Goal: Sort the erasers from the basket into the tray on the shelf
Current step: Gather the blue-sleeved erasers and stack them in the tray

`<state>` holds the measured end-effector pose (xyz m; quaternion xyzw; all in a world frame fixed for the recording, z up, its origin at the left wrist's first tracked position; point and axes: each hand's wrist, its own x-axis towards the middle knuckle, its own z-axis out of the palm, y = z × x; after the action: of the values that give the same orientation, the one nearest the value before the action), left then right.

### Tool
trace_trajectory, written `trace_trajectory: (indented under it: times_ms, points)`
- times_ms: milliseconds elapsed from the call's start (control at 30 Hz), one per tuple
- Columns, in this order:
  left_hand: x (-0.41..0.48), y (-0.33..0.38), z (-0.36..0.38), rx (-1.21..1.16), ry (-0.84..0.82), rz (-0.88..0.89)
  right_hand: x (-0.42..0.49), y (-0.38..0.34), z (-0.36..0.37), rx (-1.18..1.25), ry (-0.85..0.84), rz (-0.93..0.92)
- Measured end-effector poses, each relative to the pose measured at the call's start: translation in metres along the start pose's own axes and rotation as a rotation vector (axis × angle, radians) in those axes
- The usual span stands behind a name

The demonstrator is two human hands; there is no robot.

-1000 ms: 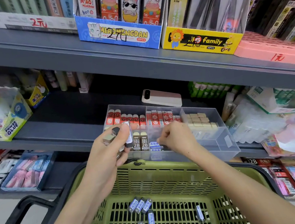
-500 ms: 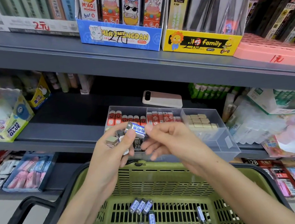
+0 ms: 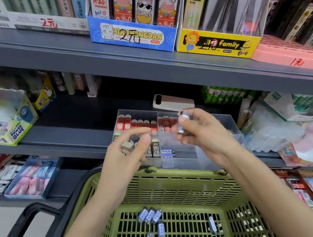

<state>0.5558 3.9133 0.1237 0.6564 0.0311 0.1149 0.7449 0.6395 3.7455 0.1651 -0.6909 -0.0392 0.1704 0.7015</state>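
Since the earlier frame the right hand (image 3: 203, 134) has drawn off to the right, away from the left hand (image 3: 123, 159), taking a blue-and-white eraser (image 3: 182, 122) with it; the hands, then touching, are now apart. Nearest, the green basket (image 3: 180, 192) has loose erasers (image 3: 150, 215) scattered over its floor, most toward the near left, a few by the right wall. Its black handle (image 3: 31, 216) lies down at the left. Over the basket's far rim the left hand curls round a bunch (image 3: 127, 148) of erasers, a brown-sleeved one showing under the thumb. The right hand pinches its eraser between thumb and fingertips, blurred, above the middle of the clear tray (image 3: 222, 149). The tray sits at the front edge of the shelf (image 3: 72, 142). Red erasers (image 3: 132, 122) stand in rows along its back left and back middle, 2B erasers (image 3: 152, 152) stand upright at its front left, and blue erasers (image 3: 168, 153) lie just right of those. Just behind the tray's far edge a phone (image 3: 173, 103) lies face down on the shelf.
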Motion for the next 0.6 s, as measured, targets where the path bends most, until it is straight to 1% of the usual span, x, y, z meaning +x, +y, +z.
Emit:
trace_trajectory:
  times_ms: [67,167,233,300,367,433,533,600]
  points:
    - [0.001,0.002,-0.003,-0.098,-0.014,-0.076,0.009,0.008,-0.011,-0.352,0.01,0.047]
    - [0.003,0.003,-0.005,-0.242,-0.087,-0.162,0.019,0.02,-0.015,-0.755,0.06,0.079]
    - [0.004,0.003,-0.006,-0.324,-0.089,-0.216,0.023,0.026,-0.013,-0.95,0.084,0.025]
    - [0.005,0.004,-0.006,-0.351,-0.071,-0.241,0.027,0.032,-0.01,-1.095,0.134,-0.096]
    - [0.004,0.006,-0.005,-0.34,-0.05,-0.237,0.027,0.041,-0.004,-1.133,0.157,-0.207]
    - [0.003,0.008,-0.004,-0.338,-0.013,-0.227,0.027,0.049,0.002,-1.117,0.166,-0.273]
    - [0.004,0.009,-0.003,-0.344,0.033,-0.219,0.029,0.055,0.007,-1.11,0.188,-0.319]
    - [0.004,0.009,-0.003,-0.324,0.028,-0.217,0.032,0.055,0.006,-1.125,0.169,-0.32]
